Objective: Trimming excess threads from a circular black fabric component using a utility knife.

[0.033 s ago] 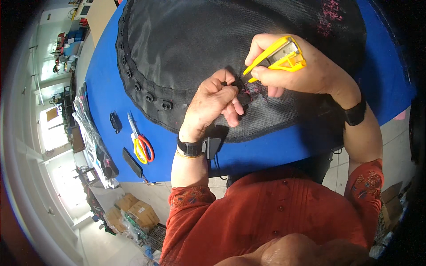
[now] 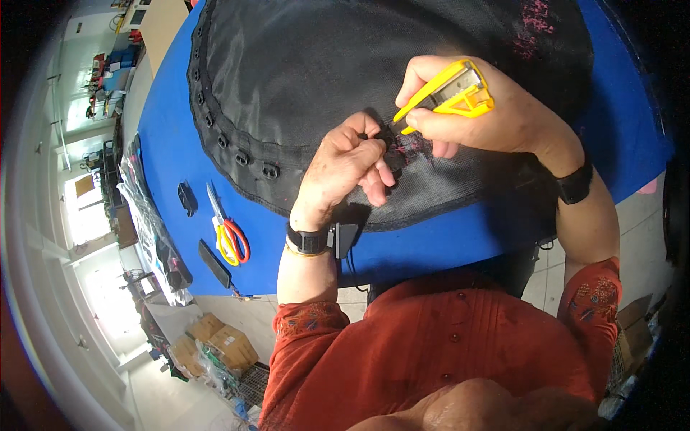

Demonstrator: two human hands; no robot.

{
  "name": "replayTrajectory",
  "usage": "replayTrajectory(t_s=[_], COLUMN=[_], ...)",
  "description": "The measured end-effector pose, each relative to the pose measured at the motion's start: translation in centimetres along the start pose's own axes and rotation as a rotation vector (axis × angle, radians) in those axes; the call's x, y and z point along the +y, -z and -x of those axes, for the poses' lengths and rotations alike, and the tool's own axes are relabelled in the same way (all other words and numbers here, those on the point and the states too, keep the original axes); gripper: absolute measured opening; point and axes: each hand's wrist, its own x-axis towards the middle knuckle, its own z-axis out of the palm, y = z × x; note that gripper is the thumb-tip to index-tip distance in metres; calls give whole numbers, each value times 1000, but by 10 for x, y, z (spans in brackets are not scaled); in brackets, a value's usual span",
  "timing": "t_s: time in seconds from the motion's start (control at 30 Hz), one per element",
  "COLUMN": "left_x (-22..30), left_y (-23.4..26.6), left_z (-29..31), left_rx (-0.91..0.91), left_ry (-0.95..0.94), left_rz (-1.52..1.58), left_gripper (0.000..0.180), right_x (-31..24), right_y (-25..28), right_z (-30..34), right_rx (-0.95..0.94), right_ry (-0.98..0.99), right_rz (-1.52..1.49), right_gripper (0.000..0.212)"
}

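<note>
A large rounded piece of black mesh fabric (image 2: 309,79) with a bound edge covers much of the blue tabletop. My right hand (image 2: 514,118) grips a yellow utility knife (image 2: 468,102), its blade angled down and left toward my left fingertips. Beside the blade, my left hand (image 2: 341,165) is closed in a pinch at a small dark bit over the fabric; whether this bit is part of the fabric, I cannot tell. Pink thread scraps (image 2: 411,147) lie right by the blade tip. Another pink patch of thread (image 2: 533,29) shows at the fabric's far right.
Scissors (image 2: 231,241) with red and yellow handles lie on the blue tabletop (image 2: 162,151) at left, between a small black object (image 2: 187,199) and a flat black strip-like item (image 2: 213,264). Plastic-wrapped goods (image 2: 147,215) line the table's left side. Cardboard boxes (image 2: 233,348) sit lower left.
</note>
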Motion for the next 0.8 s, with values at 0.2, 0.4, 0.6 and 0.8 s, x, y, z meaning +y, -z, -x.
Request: replayTrajectory(t_s=[0.2, 0.4, 0.6, 0.8], left_x=[1, 3, 1, -1], left_y=[-5, -7, -8, -8], left_z=[0, -1, -2, -3], left_rx=[37, 38, 52, 53], left_ry=[17, 10, 14, 22], left_rz=[-51, -59, -47, -24], left_gripper=[14, 20, 17, 12], right_x=[2, 1, 1, -3], right_y=[2, 2, 2, 0], right_z=[1, 0, 0, 0], right_rx=[-33, -47, -26, 44], right_ry=[20, 11, 7, 22], right_rz=[20, 19, 35, 54], right_gripper=[13, 13, 12, 11])
